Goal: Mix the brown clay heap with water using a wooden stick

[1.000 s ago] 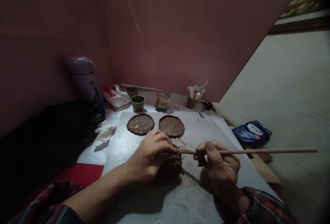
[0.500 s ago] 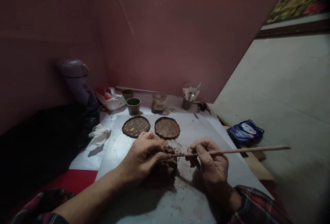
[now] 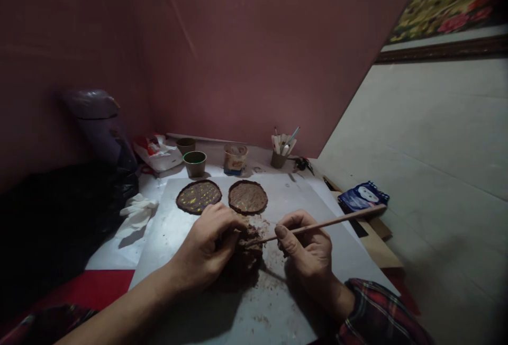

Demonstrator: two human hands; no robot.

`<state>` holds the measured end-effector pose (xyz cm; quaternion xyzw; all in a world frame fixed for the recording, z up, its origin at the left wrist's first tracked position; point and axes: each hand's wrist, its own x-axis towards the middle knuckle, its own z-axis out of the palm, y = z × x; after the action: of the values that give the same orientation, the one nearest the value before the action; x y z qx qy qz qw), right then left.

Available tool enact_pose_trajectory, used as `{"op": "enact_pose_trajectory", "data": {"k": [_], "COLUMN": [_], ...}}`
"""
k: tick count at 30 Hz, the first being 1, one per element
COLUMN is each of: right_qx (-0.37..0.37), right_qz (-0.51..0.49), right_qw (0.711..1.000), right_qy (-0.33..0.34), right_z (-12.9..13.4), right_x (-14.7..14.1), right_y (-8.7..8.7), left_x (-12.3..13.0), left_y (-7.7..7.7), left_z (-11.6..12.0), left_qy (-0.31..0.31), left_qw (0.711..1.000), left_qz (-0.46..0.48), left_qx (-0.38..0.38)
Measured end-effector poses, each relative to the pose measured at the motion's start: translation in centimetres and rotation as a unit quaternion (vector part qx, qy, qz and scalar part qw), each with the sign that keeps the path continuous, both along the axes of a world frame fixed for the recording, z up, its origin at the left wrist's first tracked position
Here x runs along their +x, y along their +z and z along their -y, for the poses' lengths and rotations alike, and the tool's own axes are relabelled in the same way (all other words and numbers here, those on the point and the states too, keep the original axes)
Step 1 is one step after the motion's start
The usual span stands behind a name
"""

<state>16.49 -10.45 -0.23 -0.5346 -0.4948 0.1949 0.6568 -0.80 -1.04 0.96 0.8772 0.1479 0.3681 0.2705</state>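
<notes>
A rough, crumbly lump of brown clay point(image 3: 252, 252) is gripped in my left hand point(image 3: 200, 244), whose fingers curl around its left side. My right hand point(image 3: 311, 252) pinches a long, thin wooden stick point(image 3: 343, 220) between thumb and fingers. The stick slants up to the right, and its lower end meets the clay near my left fingertips. Dark bits show under the right fingers, partly hidden. Beyond my hands lie two flat, round clay pieces with raised rims: the left one point(image 3: 198, 197) has yellow marks, the right one point(image 3: 248, 197) is plain brown.
Clay crumbs litter the pale work sheet point(image 3: 159, 242). Along the back stand a green-rimmed cup point(image 3: 194, 166), a smeared clear container point(image 3: 235, 164) and a cup of pens point(image 3: 279, 160). White gloves point(image 3: 137, 210) lie left; a blue packet point(image 3: 363, 196) sits right.
The stick has swung from nearly level to a slant, its far end now higher and its near end lower against the clay. My left thumb has drawn off the stick. The view has shifted slightly right.
</notes>
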Motion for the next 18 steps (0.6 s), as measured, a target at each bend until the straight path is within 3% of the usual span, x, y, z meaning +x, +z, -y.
{"op": "enact_pose_trajectory", "data": {"k": [6,11,18], "right_qx": [-0.01,0.034,0.083], "right_qz": [-0.04,-0.047,-0.114], "right_qw": [0.999,0.997,0.99], "right_qy": [0.018,0.055,0.016], "right_z": [0.2,0.1,0.5], "right_x": [0.0,0.3,0.2], "right_y": [0.2,-0.5,-0.9], "left_x": [0.1,0.2,0.2], "left_y": [-0.5,-0.8,-0.8], "left_z": [-0.2,-0.5,-0.7], "left_qy": [-0.009,0.009,0.083], "left_qw": [1.0,0.999,0.995], "left_qz": [0.013,0.04,0.049], "left_qx": [-0.005,0.005,0.001]}}
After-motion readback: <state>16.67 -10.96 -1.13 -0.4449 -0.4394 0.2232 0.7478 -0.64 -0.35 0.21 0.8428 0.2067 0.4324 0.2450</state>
